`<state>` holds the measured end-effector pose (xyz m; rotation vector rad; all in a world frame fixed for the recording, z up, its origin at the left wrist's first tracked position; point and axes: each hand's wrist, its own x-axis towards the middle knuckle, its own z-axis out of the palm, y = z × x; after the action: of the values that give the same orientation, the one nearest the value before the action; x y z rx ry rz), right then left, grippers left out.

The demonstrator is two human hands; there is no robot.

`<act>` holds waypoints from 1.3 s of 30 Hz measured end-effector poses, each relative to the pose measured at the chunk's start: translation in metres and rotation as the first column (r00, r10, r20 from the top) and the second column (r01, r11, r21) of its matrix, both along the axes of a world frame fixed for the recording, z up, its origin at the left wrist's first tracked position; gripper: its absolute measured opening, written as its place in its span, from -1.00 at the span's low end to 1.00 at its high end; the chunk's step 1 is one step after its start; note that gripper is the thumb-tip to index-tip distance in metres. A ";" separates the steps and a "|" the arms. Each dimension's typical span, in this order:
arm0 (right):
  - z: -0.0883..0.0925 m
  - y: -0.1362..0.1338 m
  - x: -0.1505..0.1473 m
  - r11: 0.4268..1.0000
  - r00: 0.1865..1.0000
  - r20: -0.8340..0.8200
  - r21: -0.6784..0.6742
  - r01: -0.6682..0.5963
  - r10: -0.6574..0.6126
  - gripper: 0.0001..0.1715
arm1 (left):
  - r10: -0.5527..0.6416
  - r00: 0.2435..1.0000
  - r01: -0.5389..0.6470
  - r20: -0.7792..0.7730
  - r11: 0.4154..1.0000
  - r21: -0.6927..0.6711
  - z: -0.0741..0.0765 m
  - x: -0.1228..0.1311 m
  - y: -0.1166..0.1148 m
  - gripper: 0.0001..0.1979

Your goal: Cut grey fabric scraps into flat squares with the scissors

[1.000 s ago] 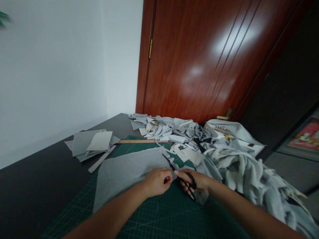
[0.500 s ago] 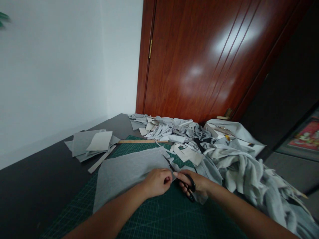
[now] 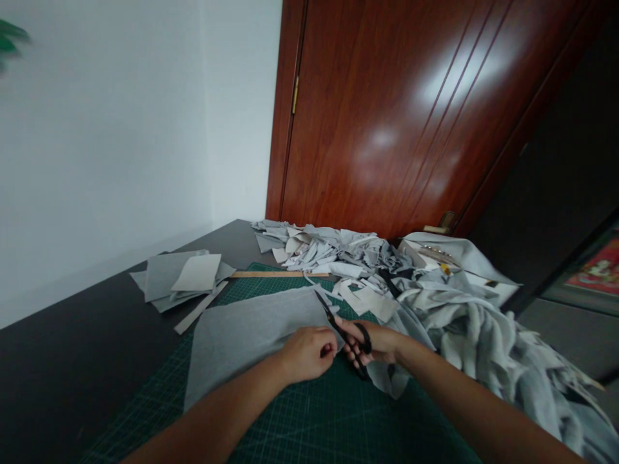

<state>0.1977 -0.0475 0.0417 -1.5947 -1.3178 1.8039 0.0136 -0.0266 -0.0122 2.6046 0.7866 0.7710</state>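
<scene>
One closed left hand (image 3: 308,354), right (image 3: 378,341) round scissors (image 3: 333,320) at cloth (image 3: 246,328) edge (bare mat (image 3: 309,419) nearer)

Right hand (image 3: 378,341): has moved slightly forward and toward the left hand (image 3: 309,354).
Scissors (image 3: 331,317): advanced with it; tip now nearer the far edge of the gray cloth (image 3: 242,328), handles closer in.
Camera: turned slightly left.
Green leaf (image 3: 10,37): more shows.
</scene>
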 end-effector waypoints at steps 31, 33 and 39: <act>-0.005 0.015 -0.002 0.985 0.992 0.113 0.158 -0.071 0.053 -0.32 | -0.011 1.000 0.011 0.000 1.000 -0.010 0.000 0.000 -0.001 -0.86; -0.005 0.014 0.002 0.988 0.992 0.111 0.135 -0.080 0.065 -0.32 | -0.006 1.000 0.006 -0.002 1.000 0.000 0.000 0.000 -0.001 -0.86; 0.003 0.011 0.007 0.991 0.990 0.106 0.079 -0.106 0.098 -0.32 | -0.019 1.000 0.019 -0.006 1.000 0.005 0.004 0.000 -0.003 -0.86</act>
<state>0.2047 -0.0361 0.0452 -1.6195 -1.5265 1.7202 0.0135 -0.0297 -0.0085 2.6166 0.7615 0.7615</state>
